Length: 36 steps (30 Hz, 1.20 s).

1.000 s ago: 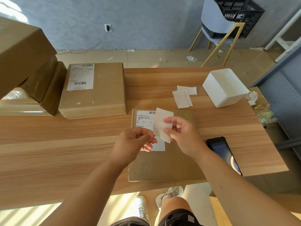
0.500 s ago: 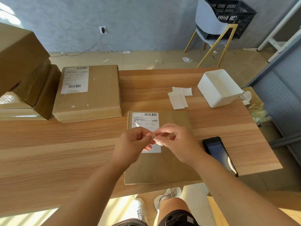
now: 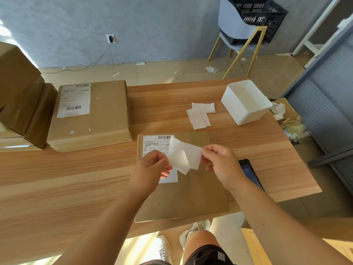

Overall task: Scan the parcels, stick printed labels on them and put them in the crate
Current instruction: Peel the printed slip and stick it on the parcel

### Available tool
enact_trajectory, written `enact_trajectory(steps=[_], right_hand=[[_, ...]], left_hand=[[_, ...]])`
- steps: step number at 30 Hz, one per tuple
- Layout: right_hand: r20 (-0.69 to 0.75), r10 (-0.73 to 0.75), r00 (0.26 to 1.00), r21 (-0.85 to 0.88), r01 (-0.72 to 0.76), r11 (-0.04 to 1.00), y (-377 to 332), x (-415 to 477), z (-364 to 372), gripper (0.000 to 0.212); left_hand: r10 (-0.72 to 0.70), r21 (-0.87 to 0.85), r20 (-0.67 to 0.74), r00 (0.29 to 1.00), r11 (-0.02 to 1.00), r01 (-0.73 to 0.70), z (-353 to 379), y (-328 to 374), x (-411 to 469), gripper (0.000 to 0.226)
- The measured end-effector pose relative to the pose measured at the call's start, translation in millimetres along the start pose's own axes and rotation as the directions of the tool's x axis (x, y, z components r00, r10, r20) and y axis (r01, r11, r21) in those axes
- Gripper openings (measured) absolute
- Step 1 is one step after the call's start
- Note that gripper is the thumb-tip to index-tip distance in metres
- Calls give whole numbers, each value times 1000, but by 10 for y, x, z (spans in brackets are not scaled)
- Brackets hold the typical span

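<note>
Mid-air: white paper label (image 3: 188,155) pinched at 9 o'clock edge by left hand (image 3: 150,168), 3 o'clock by right hand (image 3: 222,165); beneath, flat brown cardboard parcel (image 3: 198,192) on wooden table (image 3: 57,188).

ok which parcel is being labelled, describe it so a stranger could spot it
On the wooden table, look at the near edge, just left of the black phone. The parcel there is thin and flat and lies alone, unlike the thicker boxes grouped at the far left.
</note>
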State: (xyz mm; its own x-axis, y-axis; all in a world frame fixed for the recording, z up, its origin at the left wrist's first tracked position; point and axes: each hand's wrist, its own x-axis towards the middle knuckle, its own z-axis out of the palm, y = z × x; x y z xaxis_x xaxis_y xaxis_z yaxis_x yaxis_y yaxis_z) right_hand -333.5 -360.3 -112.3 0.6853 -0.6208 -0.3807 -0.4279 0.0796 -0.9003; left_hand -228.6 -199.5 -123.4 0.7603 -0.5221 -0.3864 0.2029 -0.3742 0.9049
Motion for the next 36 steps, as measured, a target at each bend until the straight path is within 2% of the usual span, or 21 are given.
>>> enact_trajectory(steps=[6,10,13,17,20,28,30,32,34,36], right_hand=[[-175,113,978,44,-107,993,50,218,-426,20],[-353,93,931,-31,-111,993,85,387,-809,17],[-459,50,887,-72,-93,993,75,478,-1118,14],[-440,-52,897,-227,-55,972,50,588,-1490,13],[-391,-58,918,-302,-69,951,49,704,-1761,13],[-328,-14,945,-333,-102,937,105,1129,-2458,15],[-319,-4,948,-324,-104,940,128,1190,-2599,16],[-320,11,948,-305,-113,946,163,1235,-2713,18],[-323,18,946,-288,-116,951,207,1271,-2804,18],[-326,12,945,-303,-116,946,248,1292,-2874,18]], left_hand=[[-82,-48,-140,987,996,76,94,22,152,18],[-82,47,-207,975,995,93,242,155,297,12],[-51,131,-206,977,988,79,429,294,438,11],[20,250,-143,989,968,17,785,579,716,10],[104,317,-93,990,946,-70,1128,845,987,9],[347,423,7,938,849,-317,2200,1475,1721,7],[441,484,57,896,773,-411,2448,1512,1888,9],[509,584,134,850,652,-483,2655,1491,2054,13],[503,726,266,822,457,-514,2813,1420,2213,22],[416,829,406,814,207,-519,2912,1336,2334,32]])
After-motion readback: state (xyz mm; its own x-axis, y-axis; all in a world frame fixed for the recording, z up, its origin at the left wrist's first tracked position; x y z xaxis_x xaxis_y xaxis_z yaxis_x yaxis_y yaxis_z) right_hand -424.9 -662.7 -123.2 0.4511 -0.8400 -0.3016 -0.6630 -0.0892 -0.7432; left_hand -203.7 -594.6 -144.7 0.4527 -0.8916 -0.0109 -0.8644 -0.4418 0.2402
